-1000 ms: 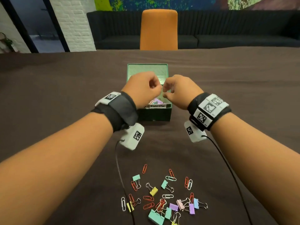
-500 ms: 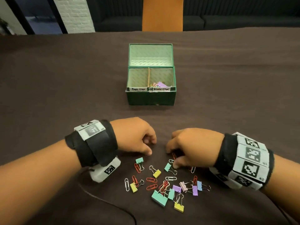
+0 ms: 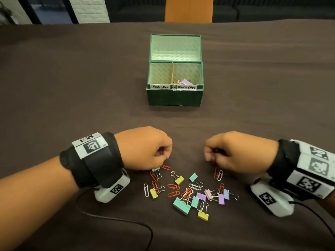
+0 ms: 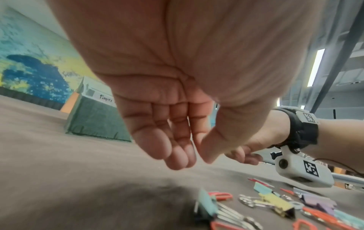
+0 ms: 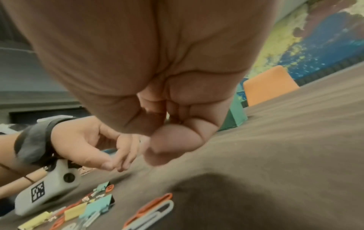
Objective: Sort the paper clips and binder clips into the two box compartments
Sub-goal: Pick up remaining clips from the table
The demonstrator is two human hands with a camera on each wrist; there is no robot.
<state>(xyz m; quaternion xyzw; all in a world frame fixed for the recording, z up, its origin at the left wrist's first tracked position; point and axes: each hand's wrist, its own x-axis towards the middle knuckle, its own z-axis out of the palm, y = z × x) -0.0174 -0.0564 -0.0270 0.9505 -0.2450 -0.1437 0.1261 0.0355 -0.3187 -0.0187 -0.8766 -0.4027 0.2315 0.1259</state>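
The green box point(image 3: 175, 98) stands open mid-table, its left compartment labelled Paper Clips and its right one Binder Clips. A few binder clips point(image 3: 184, 82) lie in the right compartment. Loose paper clips and binder clips point(image 3: 190, 194) lie scattered near me. My left hand point(image 3: 163, 159) hovers over a teal binder clip point(image 3: 155, 170) and a red paper clip point(image 3: 166, 167). Its thumb and fingers point(image 4: 177, 158) are close together and hold nothing. My right hand point(image 3: 211, 156) is curled, and a thin paper clip tip point(image 4: 262, 162) sticks out of its pinch.
A dark brown cloth point(image 3: 72, 87) covers the table. An orange chair point(image 3: 188, 9) stands behind the far edge. Thin black cables point(image 3: 116, 219) run from the wrist cameras across the cloth near me. A red and white paper clip pair point(image 3: 218, 173) lies under my right hand.
Both hands came back from above the box to the loose clips. My right hand, down on the clips half a second ago, has lifted off to the right; a red clip there is gone.
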